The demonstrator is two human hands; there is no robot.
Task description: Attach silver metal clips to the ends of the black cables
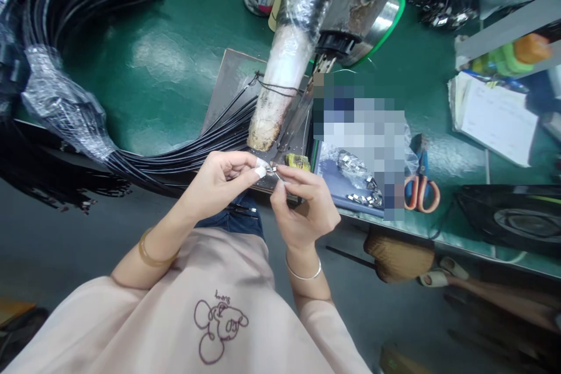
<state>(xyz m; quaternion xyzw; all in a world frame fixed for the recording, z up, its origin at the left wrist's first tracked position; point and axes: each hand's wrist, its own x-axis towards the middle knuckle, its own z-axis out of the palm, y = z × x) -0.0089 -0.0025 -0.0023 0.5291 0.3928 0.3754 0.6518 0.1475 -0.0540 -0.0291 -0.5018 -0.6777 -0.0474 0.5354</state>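
Note:
Just in front of my body, both hands meet over the front edge of the bench. My left hand (228, 178) is closed in a pinch, with white covers on its thumb and index fingertips. A small metal connector (273, 169) sits between the fingertips of both hands. My right hand (307, 201) pinches at its other side, fingers bent. Fine wires by the connector are too small to make out. Behind my left hand runs a bundle of black cables (188, 155). A soldering iron (302, 108) points down just above my hands, next to a post wrapped in plastic film (284, 61).
On the right stand a blue tray (335, 190) with small metal connectors, orange-handled scissors (421, 190) and papers (495, 117). A yellow sponge (298, 162) lies by my right hand. Film-wrapped cables (65, 99) hang over the left edge. A solder spool (385, 29) stands behind.

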